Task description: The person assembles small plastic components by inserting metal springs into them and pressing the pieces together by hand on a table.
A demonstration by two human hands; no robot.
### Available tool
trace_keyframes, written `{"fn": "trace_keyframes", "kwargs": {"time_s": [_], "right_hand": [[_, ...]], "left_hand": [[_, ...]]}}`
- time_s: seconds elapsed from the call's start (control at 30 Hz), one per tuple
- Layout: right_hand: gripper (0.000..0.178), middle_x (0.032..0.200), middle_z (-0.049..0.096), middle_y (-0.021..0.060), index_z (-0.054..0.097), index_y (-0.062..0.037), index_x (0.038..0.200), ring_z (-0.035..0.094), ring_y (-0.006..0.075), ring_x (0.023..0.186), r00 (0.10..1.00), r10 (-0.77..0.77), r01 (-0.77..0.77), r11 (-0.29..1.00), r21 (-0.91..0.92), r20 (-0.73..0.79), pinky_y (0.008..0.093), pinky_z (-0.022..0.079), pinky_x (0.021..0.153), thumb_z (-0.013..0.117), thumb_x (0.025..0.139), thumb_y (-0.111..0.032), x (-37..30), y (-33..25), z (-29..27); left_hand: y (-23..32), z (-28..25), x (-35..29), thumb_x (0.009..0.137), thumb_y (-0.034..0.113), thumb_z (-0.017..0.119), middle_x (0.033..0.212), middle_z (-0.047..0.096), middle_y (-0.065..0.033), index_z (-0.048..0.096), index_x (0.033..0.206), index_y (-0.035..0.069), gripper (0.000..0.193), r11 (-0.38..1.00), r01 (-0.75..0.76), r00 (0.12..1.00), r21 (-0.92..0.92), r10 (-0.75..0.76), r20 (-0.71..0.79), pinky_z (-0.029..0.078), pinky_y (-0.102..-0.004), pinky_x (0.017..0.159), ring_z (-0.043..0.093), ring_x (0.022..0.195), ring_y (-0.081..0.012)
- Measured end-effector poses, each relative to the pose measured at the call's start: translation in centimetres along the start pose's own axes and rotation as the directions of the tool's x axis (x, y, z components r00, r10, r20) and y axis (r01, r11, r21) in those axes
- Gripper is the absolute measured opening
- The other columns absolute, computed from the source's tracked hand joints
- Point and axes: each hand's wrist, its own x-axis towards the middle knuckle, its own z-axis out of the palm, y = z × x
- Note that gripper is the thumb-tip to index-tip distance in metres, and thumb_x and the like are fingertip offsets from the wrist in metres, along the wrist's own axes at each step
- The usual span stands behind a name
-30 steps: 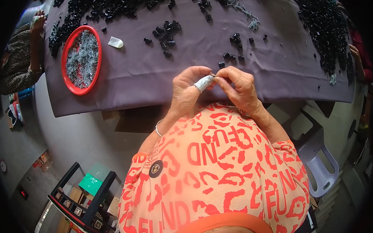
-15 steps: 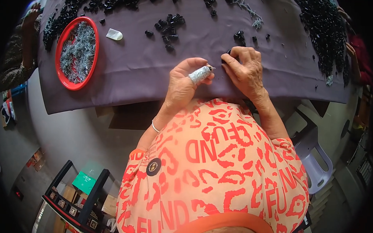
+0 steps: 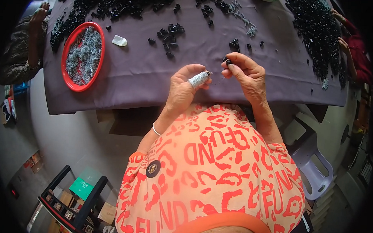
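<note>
My left hand (image 3: 181, 85) is closed in a pinch over the near edge of the cloth. A whitish, speckled sleeve (image 3: 198, 80) lies along its thumb side; whether it wraps the thumb cannot be made out. Small metal pieces (image 3: 210, 73) poke out at the fingertips. To the right, my right hand (image 3: 249, 75) pinches a small black plastic part (image 3: 227, 61) between thumb and fingers, apart from the left hand. Just beyond it sits a little cluster of similar black parts (image 3: 234, 45). Another loose group (image 3: 171, 34) lies farther left.
A red oval basin (image 3: 100, 68) at left holds many thin grey metal pieces (image 3: 85, 51). Beside it lies a white finger-shaped cap (image 3: 119, 40). Black parts are heaped at far left (image 3: 108, 3) and right (image 3: 316, 34). Other people's arms (image 3: 34, 33) (image 3: 348, 52) are at both table ends.
My right hand has lifted and turned, so the black part between its fingers now shows clearly. My left hand keeps nearly the same place and pinch. The whole view has shifted slightly.
</note>
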Motion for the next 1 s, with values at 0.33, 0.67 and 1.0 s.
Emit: {"fn": "trace_keyframes", "kwargs": {"time_s": [0.33,0.67,1.0], "right_hand": [[0.014,0.092,0.064,0.0069,0.061,0.0022,0.1,0.063,0.0122,0.077,0.912,-0.396,0.377,0.71,-0.595,0.106,0.0226,0.051,0.069,0.061,0.086,0.0,-0.2,-0.7,-0.5],[0.016,0.092,0.064,0.0057,0.061,0.0018,0.101,0.062,0.0105,0.079,0.992,-0.12,0.121,0.992,-0.035,0.025,0.023,0.053,0.07,0.062,0.084,0.004,-1.6,-0.9,0.5],[0.015,0.093,0.062,0.0055,0.061,0.0028,0.099,0.062,0.0107,0.083,0.996,-0.081,0.084,0.994,-0.066,0.048,0.0226,0.053,0.077,0.061,0.084,0.006,-1.9,-1.0,1.0]], "left_hand": [[0.8,1.8,-0.1,0.085,0.003,0.063,0.095,0.063,-0.0094,0.057,0.106,-0.002,0.022,0.991,-0.118,0.992,0.064,0.12,-0.031,0.053,-0.027,0.071,0.065,0.081,-0.0171],[1.0,3.4,-0.8,0.084,0.001,0.065,0.092,0.064,-0.009,0.058,0.104,-0.003,0.022,0.969,-0.198,0.977,0.145,0.206,-0.045,0.053,-0.027,0.071,0.064,0.081,-0.016],[1.3,4.0,-1.3,0.081,-0.007,0.063,0.096,0.064,-0.0093,0.057,0.104,-0.004,0.024,0.917,-0.263,0.96,0.301,0.279,-0.012,0.053,-0.0256,0.079,0.062,0.088,-0.0138]]}}
